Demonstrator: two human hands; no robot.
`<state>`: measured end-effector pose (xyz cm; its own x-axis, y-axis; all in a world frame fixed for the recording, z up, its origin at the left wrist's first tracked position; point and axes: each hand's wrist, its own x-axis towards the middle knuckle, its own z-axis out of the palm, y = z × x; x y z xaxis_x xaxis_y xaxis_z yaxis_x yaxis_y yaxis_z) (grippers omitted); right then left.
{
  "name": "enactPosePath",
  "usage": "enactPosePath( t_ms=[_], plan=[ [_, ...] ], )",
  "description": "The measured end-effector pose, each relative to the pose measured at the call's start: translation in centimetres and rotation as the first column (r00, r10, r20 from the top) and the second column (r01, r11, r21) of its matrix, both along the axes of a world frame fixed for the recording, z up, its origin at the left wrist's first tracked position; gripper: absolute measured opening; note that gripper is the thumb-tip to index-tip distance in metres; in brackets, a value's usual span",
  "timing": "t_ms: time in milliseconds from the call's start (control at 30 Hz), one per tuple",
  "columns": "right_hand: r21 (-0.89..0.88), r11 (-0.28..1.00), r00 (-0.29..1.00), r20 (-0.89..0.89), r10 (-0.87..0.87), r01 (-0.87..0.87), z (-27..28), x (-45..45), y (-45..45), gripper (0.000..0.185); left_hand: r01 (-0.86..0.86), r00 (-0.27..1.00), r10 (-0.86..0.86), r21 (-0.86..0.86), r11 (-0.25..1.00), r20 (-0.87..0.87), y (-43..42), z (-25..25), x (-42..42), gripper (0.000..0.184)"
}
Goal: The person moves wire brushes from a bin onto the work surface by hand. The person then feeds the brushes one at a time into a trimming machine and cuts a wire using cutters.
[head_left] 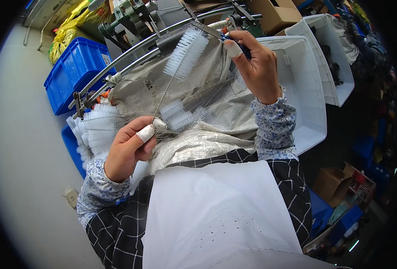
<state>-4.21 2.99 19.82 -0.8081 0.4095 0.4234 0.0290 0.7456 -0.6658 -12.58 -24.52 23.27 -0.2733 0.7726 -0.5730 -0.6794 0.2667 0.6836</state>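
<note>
My left hand (129, 145), its thumb wrapped in white tape, pinches the twisted wire stem of a white bristle brush (187, 54). The brush slants up and away, bristle head at the top. My right hand (257, 67), also with a taped thumb, is closed around the dark blue handle of what look like scissors (209, 30). Their metal blades reach left to the tip of the brush head; whether they touch it I cannot tell. More white brushes (178, 114) lie on the grey woven sacking (149, 85) between my hands.
A metal rail frame (135, 62) with a machine (133, 20) stands beyond the sacking. Left are a blue crate (79, 67) and a pile of white brushes (98, 127). White plastic bins (313, 98) and a cardboard box (277, 13) stand to the right. White cloth (216, 201) covers my lap.
</note>
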Motion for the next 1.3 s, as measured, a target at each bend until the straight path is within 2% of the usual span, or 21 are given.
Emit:
enactPosePath(
  t_ms=[367,567,867,1067,1167,1300],
  plan=[
    [0.002,1.0,1.0,0.003,-0.026,0.026,0.12,0.43,0.22,0.034,-0.012,1.0,0.011,-0.046,0.999,-0.027,0.13,0.08,0.05,0.024],
    [0.003,1.0,0.998,0.065,0.009,-0.01,-0.14,0.73,0.89,0.04,0.009,0.999,-0.011,-0.051,0.999,-0.043,0.34,0.26,0.04,0.023],
    [0.069,0.997,1.0,0.016,0.026,-0.027,-0.17,0.32,0.65,0.037,0.011,0.996,-0.018,-0.077,0.997,-0.086,0.28,0.28,0.07,0.024],
    [0.028,1.0,0.999,0.051,-0.004,0.003,0.03,0.5,0.75,0.036,-0.006,0.996,0.0,-0.078,0.997,-0.085,0.3,0.42,0.04,0.024],
    [0.106,0.994,1.0,0.01,0.022,-0.023,0.05,0.5,0.73,0.035,0.002,0.996,-0.009,-0.081,0.997,-0.092,0.29,0.4,0.04,0.024],
    [0.093,0.995,1.0,0.007,0.024,-0.024,-0.03,0.27,0.43,0.033,-0.014,0.996,0.006,-0.087,0.996,-0.09,0.36,0.29,0.19,0.023]
  ],
)
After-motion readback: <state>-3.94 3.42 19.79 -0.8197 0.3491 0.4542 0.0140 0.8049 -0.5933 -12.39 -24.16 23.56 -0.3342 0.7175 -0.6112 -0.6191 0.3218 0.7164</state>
